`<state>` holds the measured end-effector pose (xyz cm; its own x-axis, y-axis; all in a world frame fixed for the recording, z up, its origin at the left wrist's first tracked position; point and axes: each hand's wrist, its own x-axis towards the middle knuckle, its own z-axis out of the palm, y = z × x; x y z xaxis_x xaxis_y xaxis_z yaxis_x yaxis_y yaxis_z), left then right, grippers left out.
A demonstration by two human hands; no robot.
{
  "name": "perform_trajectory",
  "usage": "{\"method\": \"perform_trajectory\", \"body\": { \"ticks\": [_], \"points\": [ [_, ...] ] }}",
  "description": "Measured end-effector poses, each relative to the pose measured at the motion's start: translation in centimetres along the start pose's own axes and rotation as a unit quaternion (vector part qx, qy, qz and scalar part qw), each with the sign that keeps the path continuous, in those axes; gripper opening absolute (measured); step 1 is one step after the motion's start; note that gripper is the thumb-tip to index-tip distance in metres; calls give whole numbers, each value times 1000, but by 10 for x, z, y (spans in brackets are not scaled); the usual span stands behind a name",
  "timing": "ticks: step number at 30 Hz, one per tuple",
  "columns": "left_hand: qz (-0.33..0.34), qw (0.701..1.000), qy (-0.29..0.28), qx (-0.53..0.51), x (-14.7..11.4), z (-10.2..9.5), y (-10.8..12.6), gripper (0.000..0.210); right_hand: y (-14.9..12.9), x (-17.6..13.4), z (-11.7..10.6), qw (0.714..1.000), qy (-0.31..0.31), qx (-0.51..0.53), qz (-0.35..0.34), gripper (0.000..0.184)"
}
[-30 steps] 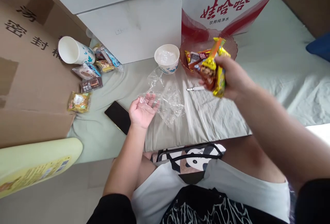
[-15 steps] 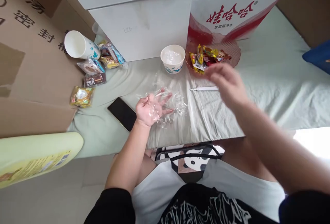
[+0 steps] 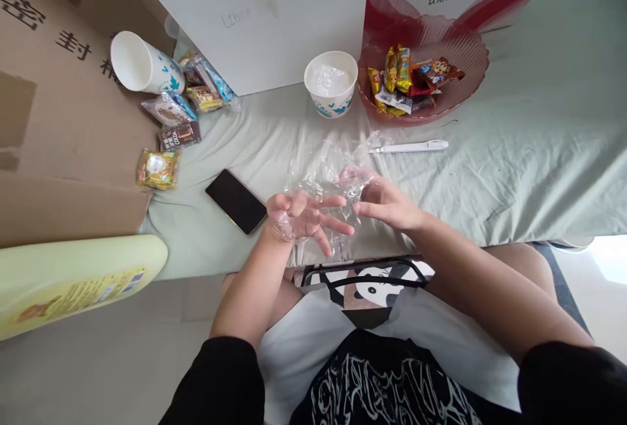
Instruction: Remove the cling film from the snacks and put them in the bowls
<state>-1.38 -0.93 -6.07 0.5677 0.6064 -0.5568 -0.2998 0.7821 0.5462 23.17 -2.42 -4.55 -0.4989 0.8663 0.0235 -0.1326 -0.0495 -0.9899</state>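
Thin, crinkled clear plastic film [image 3: 321, 167] spreads between my two hands above the cloth. My left hand [image 3: 308, 216] lies palm up with its fingers spread, and the film covers it down to the wrist. On the other side, my right hand [image 3: 385, 200] curls around the film's right part, its fingertips seen through the plastic; the exact grip is partly hidden by glare. A white pen-like tool [image 3: 411, 147] lies just beyond the right hand. Left of my left hand rests a black phone [image 3: 236, 200].
A paper bowl [image 3: 332, 102] with clear plastic inside stands ahead, beside a pink ribbed bowl [image 3: 470, 89] of wrapped snacks [image 3: 399, 72]. At left are a tipped paper cup [image 3: 147, 66], several snack packets [image 3: 159, 169], a cardboard box [image 3: 63, 125] and a yellow-green container [image 3: 78, 281].
My right hand has come down and left from beside the snack bowl to the plastic film. My left hand has turned slightly, its fingers pointing right. The camera view has tilted downward.
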Motion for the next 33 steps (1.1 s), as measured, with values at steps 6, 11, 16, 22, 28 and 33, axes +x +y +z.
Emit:
{"method": "perform_trajectory", "body": {
  "ticks": [6,11,16,22,28,33],
  "points": [
    [153,982,106,-20,-12,9,40,38,-19,-2,-12,973,202,114,3,38],
    [215,954,201,-58,-11,14,58,15,-22,-8,-32,944,311,105,43,35],
    [198,959,198,37,-5,23,47,30,-5,-5,-39,927,370,54,37,33],
    [196,957,160,141,-6,22,43,49,4,-6,-38,949,300,-20,93,71],
    [180,924,263,213,-7,21,40,47,2,-11,-44,942,321,-88,35,63],
    [300,878,313,203,-10,10,35,44,-2,-18,-55,924,363,-116,-29,47]
  ]
}}
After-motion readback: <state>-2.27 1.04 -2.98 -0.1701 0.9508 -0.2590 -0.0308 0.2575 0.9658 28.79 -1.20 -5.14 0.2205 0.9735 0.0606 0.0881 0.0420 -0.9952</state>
